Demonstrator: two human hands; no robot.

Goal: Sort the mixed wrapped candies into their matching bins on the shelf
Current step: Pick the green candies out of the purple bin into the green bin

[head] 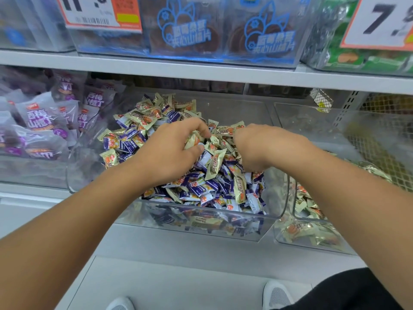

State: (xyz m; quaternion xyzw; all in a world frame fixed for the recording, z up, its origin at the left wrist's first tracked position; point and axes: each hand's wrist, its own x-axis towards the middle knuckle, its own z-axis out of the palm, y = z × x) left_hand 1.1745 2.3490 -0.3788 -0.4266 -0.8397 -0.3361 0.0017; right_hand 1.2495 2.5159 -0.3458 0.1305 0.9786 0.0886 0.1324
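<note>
A clear plastic bin on the lower shelf holds a heap of mixed wrapped candies: cream-gold ones and purple-white ones. My left hand is over the heap's middle, fingers curled round a cream-gold candy. My right hand is beside it on the right, its fingers curled down into the pile; what they hold is hidden. A clear bin to the right holds only cream-gold candies.
A bin of purple snack packets stands to the left. The upper shelf carries clear bins with blue-printed packs, green packs and price cards. A wire mesh panel lies at the far right. My shoes show on the floor below.
</note>
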